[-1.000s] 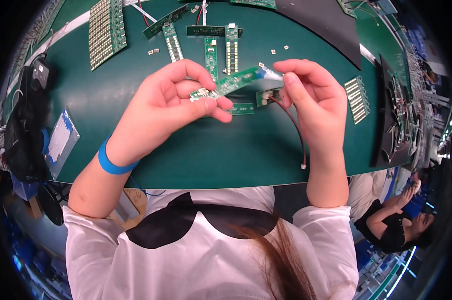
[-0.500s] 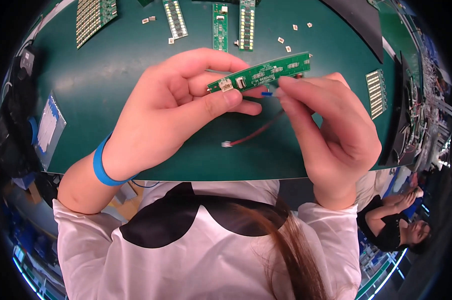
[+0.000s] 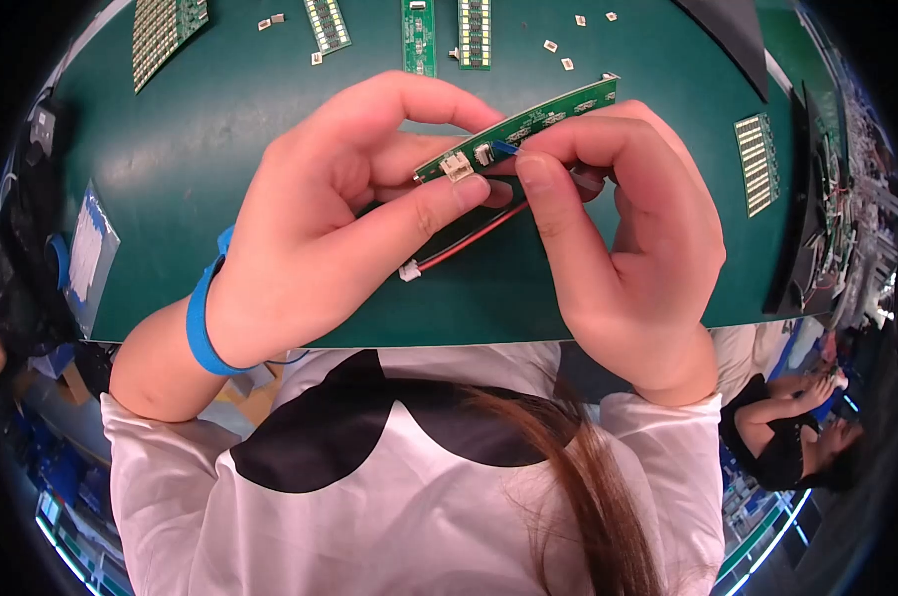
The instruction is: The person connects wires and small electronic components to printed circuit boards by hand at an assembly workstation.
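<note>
My left hand (image 3: pixel 335 194) pinches a narrow green circuit board (image 3: pixel 543 121) near its left end, thumb in front and fingers behind. On the board's face, above my thumb, sit a cream plug socket (image 3: pixel 456 166) and a smaller white connector (image 3: pixel 483 153). My right hand (image 3: pixel 632 214) is closed, thumb and forefinger pinching a small blue-tipped strip (image 3: pixel 506 147), seemingly the end of a flat cable. That tip is close beside the smaller connector; whether it enters cannot be seen. Below the hands hangs a red and black cable (image 3: pixel 469 238) with a white plug (image 3: pixel 409 269), its other end hidden.
Several circuit boards lie at the green table's (image 3: pixel 220 139) far side, including an LED strip board (image 3: pixel 475 35). Small loose parts (image 3: pixel 550 46) are scattered there. Another board (image 3: pixel 754 164) lies right, a clear bag (image 3: pixel 91 253) left. A person (image 3: pixel 786 427) sits beyond at right.
My right hand has moved left, bringing the blue tip up to the board's small connector. The board tilts more steeply, and the cable's white plug has swung left.
</note>
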Available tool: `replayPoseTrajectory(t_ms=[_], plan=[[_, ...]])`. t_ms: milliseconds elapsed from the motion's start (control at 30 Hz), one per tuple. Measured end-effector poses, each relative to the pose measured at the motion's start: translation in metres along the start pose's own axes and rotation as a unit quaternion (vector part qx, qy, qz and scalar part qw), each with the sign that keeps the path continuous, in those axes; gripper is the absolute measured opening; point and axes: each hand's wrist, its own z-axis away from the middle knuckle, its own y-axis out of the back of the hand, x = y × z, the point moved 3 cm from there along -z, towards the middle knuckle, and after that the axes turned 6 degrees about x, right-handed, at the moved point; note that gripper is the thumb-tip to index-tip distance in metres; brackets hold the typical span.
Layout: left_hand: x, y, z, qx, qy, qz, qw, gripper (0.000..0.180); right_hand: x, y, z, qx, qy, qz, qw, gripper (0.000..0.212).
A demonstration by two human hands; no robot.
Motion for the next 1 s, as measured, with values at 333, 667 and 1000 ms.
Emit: replayPoseTrajectory(t_ms=[333,667,1000], plan=[[-0.0051,-0.0012,0.0015,0.011,-0.042,0.015,0.999,0.031,-0.0003,-0.0017,-0.0006,-0.015,-0.011,-0.026,0.999,0.008],[-0.0084,-0.0021,0.0001,0.011,-0.047,0.043,0.998,0.030,-0.0003,-0.0008,-0.0013,-0.030,-0.001,-0.009,1.000,0.009],[-0.0092,-0.0014,0.0012,0.000,-0.045,0.024,0.999,0.028,-0.0010,-0.0017,-0.0006,-0.047,-0.058,-0.027,0.997,0.007]])
